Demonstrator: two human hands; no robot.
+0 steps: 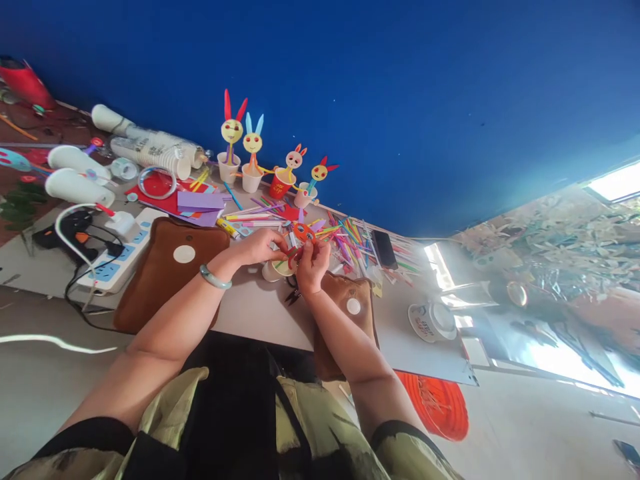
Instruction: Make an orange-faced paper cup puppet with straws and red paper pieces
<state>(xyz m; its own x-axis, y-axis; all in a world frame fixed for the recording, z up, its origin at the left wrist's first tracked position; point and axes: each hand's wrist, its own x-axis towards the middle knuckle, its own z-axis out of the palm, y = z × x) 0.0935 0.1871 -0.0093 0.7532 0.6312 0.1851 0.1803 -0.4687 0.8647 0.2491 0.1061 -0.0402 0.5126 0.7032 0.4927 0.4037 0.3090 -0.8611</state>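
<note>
Just above the near white cup (271,272) in the head view, the left hand (263,247) and the right hand (314,265) both pinch a curved red strip (293,256) between thumb and fingers; how firmly, I cannot tell. Beyond the cup's rim, close to the right fingertips, is an orange-red face (303,232). Scissors (292,297) lie just to the cup's near right. A brown pad (165,280) lies left of it, another brown pad (363,313) to its right. Behind the cup spread coloured sticks (350,247), with four long-eared figures (253,143) in cups farther back, along the blue wall (350,100). Farther right of it lies a dark phone (384,250).
</note>
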